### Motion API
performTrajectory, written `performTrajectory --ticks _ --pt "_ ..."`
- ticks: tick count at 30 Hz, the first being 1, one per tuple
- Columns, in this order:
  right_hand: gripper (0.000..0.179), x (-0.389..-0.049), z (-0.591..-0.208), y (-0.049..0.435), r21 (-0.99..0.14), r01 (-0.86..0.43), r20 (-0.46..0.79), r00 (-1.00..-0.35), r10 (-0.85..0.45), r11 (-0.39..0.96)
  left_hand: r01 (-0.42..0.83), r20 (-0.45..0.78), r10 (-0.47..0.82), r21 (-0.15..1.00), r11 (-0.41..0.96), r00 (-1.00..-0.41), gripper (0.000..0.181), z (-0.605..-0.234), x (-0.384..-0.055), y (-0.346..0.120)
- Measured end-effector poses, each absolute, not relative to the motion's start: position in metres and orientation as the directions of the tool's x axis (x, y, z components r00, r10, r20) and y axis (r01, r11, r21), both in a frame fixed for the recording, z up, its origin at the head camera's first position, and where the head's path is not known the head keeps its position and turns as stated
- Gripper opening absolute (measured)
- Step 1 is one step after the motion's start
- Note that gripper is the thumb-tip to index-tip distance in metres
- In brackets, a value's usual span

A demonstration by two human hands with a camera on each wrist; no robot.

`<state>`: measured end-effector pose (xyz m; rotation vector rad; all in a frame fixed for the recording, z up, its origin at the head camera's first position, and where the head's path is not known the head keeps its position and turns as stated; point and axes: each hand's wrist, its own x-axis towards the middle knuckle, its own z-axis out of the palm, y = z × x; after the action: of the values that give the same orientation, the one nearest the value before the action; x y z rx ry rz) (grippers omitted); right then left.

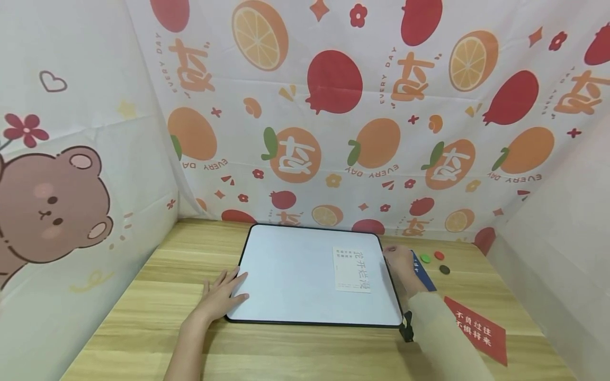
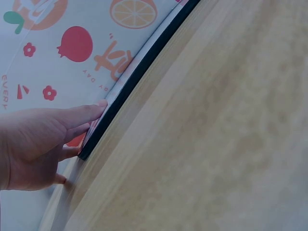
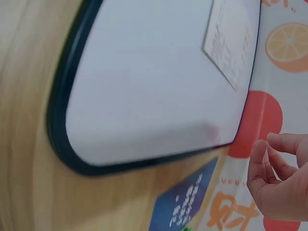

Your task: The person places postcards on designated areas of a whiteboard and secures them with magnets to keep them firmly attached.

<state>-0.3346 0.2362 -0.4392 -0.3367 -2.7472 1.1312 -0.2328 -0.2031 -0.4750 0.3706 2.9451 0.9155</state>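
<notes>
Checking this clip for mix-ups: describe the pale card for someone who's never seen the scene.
On the wooden table, find the black-rimmed whiteboard. In the head view, the pale card lies on that board's right side. Unlike the blue card and red card, which lie on the table, it is off-white with grey lettering.

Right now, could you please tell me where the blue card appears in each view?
Head: the blue card, right of the whiteboard, next to the right hand.
Left wrist: not in the picture.
Right wrist: near the bottom, slightly right of centre.
Shared landmark: the black-edged whiteboard.
</notes>
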Motion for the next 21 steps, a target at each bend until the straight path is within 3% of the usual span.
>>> performTrajectory --ticks 8,21 --pt "0.024 -0.338 -0.429 0.265 -0.695 0.104 0.097 -0.967 0.236 0.712 0.212 0.028 0.238 0.566 0.797 -0.971 0.055 -0.476 -0.233 -0.204" --pt "0.026 -0.333 -0.423 0.303 -0.657 0.139 0.112 -0.954 0.279 0.741 0.216 0.033 0.24 0.567 0.795 -0.97 0.055 -0.476 -0.233 -0.203"
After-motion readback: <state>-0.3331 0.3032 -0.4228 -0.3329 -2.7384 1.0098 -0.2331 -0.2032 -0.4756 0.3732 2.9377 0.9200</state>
